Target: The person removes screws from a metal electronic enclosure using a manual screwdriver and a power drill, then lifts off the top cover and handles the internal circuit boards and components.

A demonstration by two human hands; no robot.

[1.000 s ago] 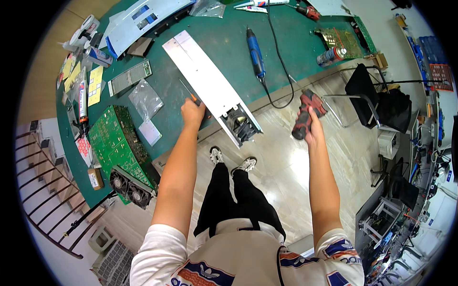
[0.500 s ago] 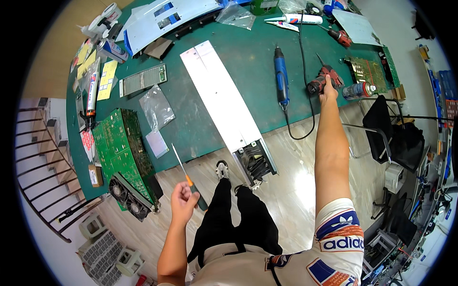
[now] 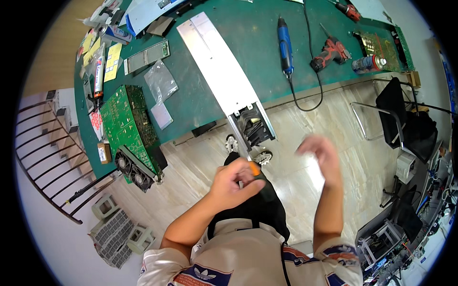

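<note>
I can't see much of the screwdriver [image 3: 255,168]: the left hand [image 3: 234,186] covers it, and just an orange bit peeks out. I can't tell where its tip ends. The right hand [image 3: 322,155] is a blur. Past the far edge of the table [image 3: 253,62], a pale blue panel [image 3: 150,14] gets cut off. Marks on the can [image 3: 366,64] by the near right corner are too tiny.

A white emblem and fine lettering are borne on a blue-and-orange panel [image 3: 202,274] of the shirt [image 3: 248,260]. On the table [image 3: 257,62], print is carried by the white cartridge [image 3: 99,71], the red-and-blue spray can [image 3: 367,64] and the blue-and-white can [image 3: 116,34]. A pale label is shown on the small brown box [image 3: 104,152], too small to be read.
</note>
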